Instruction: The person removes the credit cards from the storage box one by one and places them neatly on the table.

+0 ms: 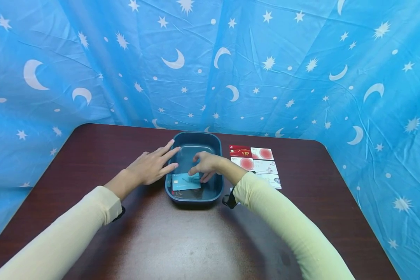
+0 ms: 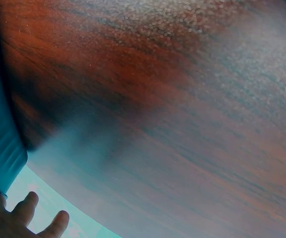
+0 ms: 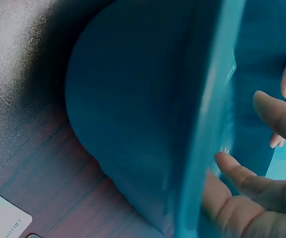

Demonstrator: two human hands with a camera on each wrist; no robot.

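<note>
A dark blue rounded bin [image 1: 196, 200] stands on the table. Inside it a light blue card [image 1: 185, 182] lies over a dark card [image 1: 179, 194] marked Vip. My right hand [image 1: 208, 163] reaches into the bin, its fingertips at the light blue card's right side. In the right wrist view the thumb [image 3: 276, 111] and forefinger are apart, with no card visible between them; the bin wall [image 3: 128, 99] hides some fingertips. My left hand [image 1: 152, 167] rests with spread fingers against the bin's left rim. The left wrist view catches only its fingers [image 2: 26, 210] beside the bin.
Right of the bin, several cards lie in rows on the dark wooden table [image 1: 301, 194], among them a red VIP card [image 1: 240, 151] and white cards [image 1: 265, 167]. Another card lies partly under my right wrist. A blue curtain [image 1: 210, 77] hangs behind the table.
</note>
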